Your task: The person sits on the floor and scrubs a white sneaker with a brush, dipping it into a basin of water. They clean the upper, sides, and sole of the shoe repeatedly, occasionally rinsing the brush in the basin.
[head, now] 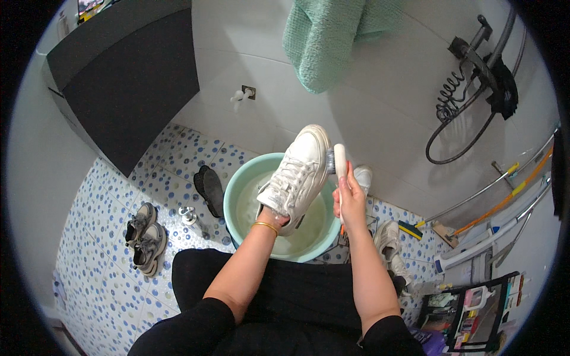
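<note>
A white lace-up sneaker [303, 167] is held up, toe away from me, over a mint-green plastic basin [231, 204] of cloudy water. My left hand [275, 217] is pushed into the shoe's opening and bears it from inside; its fingers are hidden. In my right hand [349, 202] is a white-handled scrub brush [340, 158]. Its grey bristles touch the right side of the sneaker's sole near the toe.
Left of the basin are a dark insole [210, 191], a metal floor fitting [187, 216] and grey sneakers [150, 249]. More white shoes [387, 240] stand to the right, near brooms [494, 207] and a storage rack [481, 311]. A dark cabinet [133, 75] juts out at left; a green towel [325, 44] hangs ahead.
</note>
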Demonstrator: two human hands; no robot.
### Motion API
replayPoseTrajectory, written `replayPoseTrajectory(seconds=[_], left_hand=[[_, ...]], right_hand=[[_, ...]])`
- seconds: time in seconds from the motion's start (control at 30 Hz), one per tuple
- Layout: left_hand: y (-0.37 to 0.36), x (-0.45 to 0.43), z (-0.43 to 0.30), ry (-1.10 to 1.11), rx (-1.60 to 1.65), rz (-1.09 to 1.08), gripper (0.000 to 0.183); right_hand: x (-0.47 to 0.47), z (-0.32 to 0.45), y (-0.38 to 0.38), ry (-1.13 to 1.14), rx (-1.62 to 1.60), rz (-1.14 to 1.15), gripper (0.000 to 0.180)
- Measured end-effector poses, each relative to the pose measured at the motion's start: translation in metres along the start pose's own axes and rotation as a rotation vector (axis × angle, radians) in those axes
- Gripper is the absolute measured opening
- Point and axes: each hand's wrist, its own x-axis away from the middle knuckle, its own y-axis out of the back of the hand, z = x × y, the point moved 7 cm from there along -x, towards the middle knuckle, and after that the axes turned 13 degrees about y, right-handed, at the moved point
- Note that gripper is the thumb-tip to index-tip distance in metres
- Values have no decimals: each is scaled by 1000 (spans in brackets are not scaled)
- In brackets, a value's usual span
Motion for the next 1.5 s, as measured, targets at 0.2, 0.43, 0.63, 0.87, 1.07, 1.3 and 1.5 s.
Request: replayPoseTrajectory(seconds=[0.2, 0.43, 0.63, 0.87, 1.07, 1.3, 1.5], left_hand=[[7, 4, -5, -13, -137, 101, 47], [19, -4, -7, 413, 741, 594, 46], [-1, 15, -12, -92, -149, 28, 47], [0, -4, -14, -231, -487, 93, 38], [-3, 1, -8, -82, -194, -67, 39], [28, -21, -16, -105, -199, 467, 47], [14, -1, -14, -78, 154, -3, 45]], right_hand=[[-1, 9, 14, -45, -394, -66, 41], [-3, 14, 15, -82, -620, -30, 24], [-2, 31, 9, 219, -181, 40, 36], [13, 33, -32, 516, 842, 214, 51], [21, 20, -46, 431, 703, 304, 52], [-2, 8, 12, 241, 184, 5, 48], [-4, 15, 14, 412, 294, 22, 50]])
